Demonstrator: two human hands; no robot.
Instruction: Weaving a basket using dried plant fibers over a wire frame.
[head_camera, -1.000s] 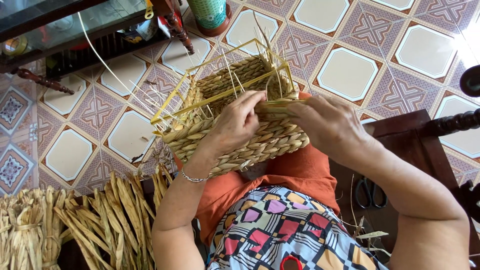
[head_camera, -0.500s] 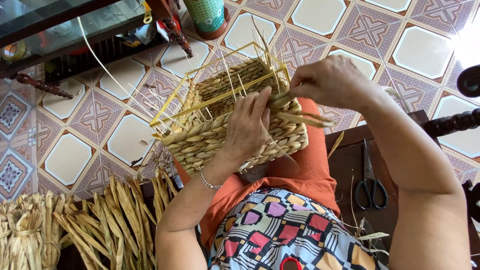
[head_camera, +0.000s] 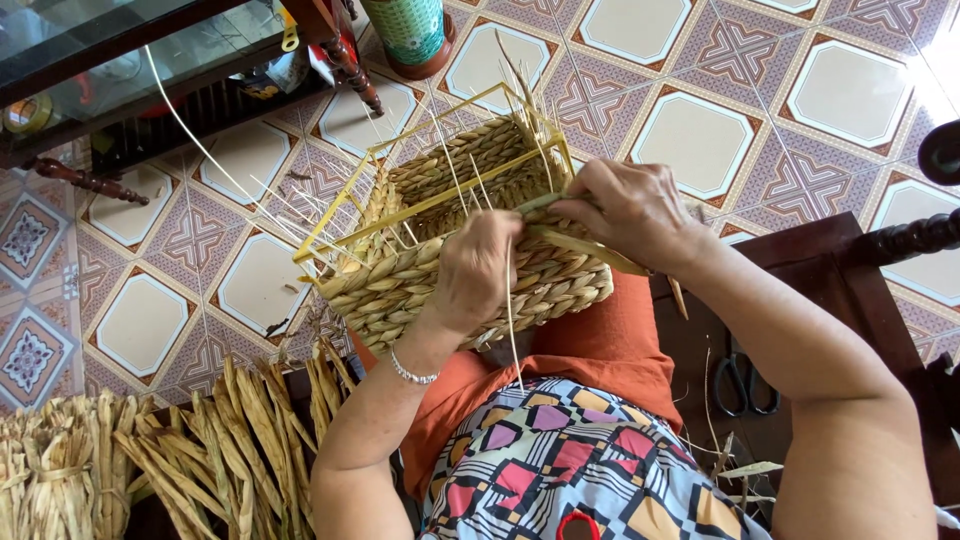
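Observation:
A half-woven straw basket (head_camera: 400, 285) on a yellow wire frame (head_camera: 430, 195) rests on my lap, tilted with its open side away from me. My left hand (head_camera: 478, 272) presses flat against the woven near wall and pinches a thin stake. My right hand (head_camera: 630, 212) grips a flat green-brown straw strand (head_camera: 590, 250) at the basket's right corner, bending it round the frame. Thin pale stakes stick up from the rim.
Bundles of dried straw (head_camera: 150, 460) lie at the lower left. Black scissors (head_camera: 745, 385) rest on a dark wooden seat (head_camera: 800, 260) at my right. A green cylindrical container (head_camera: 410, 30) and a glass-topped table (head_camera: 120, 50) stand on the tiled floor ahead.
My right hand has drawn the strand from the near wall out to the right corner. My left hand stayed on the wall, and the basket tipped slightly.

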